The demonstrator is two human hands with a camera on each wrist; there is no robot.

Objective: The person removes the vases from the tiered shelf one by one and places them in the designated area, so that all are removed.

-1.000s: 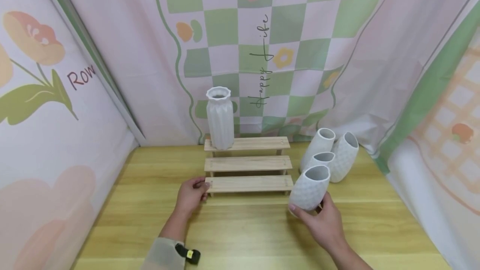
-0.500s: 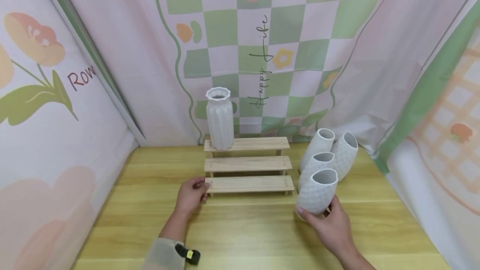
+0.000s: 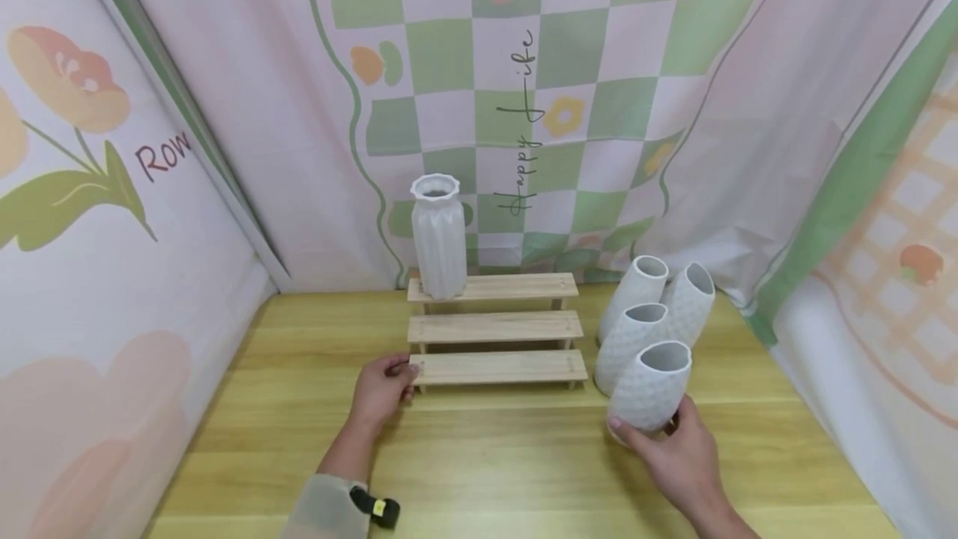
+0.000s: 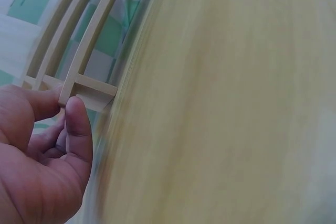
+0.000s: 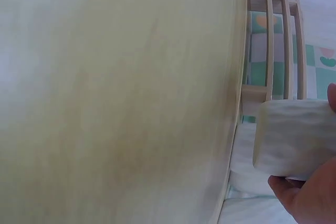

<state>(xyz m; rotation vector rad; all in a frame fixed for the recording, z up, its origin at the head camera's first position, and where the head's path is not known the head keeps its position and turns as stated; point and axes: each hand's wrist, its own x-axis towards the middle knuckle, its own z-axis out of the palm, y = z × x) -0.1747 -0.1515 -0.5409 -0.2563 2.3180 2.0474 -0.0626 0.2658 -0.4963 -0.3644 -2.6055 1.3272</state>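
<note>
first inspector: state of the left hand?

second inspector: the left hand (image 3: 380,389) is clamped, thumb and finger pinching the left end of the lowest tier of a pale three-tier wooden stand (image 3: 497,368). a grey-beige sleeve (image 3: 325,510) and a black strap (image 3: 377,508) are noted on that arm.

first inspector: and the right hand?

second inspector: the right hand (image 3: 677,447) is clamped round the lower part of a white dimpled vase with a wide mouth (image 3: 649,393). this vase is held mouth up, to the right of the stand; the right wrist view shows its base raised off the yellow wood-grain table (image 3: 479,464).

first inspector: adjacent items?

second inspector: a white textured vase (image 3: 624,356) stands just behind the held one; contact between the two cannot be determined. farther back are a white round-mouthed vase (image 3: 624,298) and, to its right, a white slant-mouthed vase (image 3: 690,314).

first inspector: the stand's load?

second inspector: a tall white pleated vase with a scalloped rim (image 3: 440,248), upright on the top tier's left end.
</note>
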